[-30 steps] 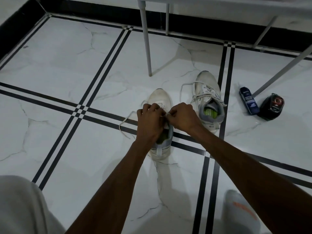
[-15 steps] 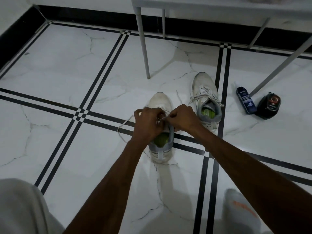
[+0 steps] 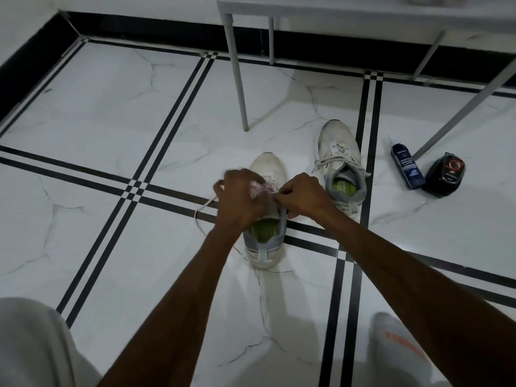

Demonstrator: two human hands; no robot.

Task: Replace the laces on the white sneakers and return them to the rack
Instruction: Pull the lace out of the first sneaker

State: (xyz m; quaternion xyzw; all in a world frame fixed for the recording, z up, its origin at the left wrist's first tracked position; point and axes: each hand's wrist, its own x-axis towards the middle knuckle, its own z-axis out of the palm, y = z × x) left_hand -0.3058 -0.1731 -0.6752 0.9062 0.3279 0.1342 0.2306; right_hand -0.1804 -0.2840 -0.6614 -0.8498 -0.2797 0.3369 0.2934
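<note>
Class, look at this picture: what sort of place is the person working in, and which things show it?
Probably an indoor room of a home: a polished marble-look tiled floor with black inlay stripes, a black skirting board, and the legs of a light metal rack by the wall.

Under your hands the near sneaker (image 3: 266, 174) is off-white with a grey-blue heel collar and a bright lime-green insole, and its lace (image 3: 205, 208) is white. To the right of it, the second sneaker (image 3: 339, 163) shows the same white upper, grey collar and green insole. Farther right of that sneaker you have a dark blue bottle (image 3: 407, 170) with white lettering, then a black container (image 3: 444, 174) with a red-and-white ring on its top. The floor (image 3: 111, 113) is white marble-patterned tile with grey veins, crossed by paired black stripes that form small checks where they meet. The rack's legs (image 3: 238, 79) are pale grey.
</note>
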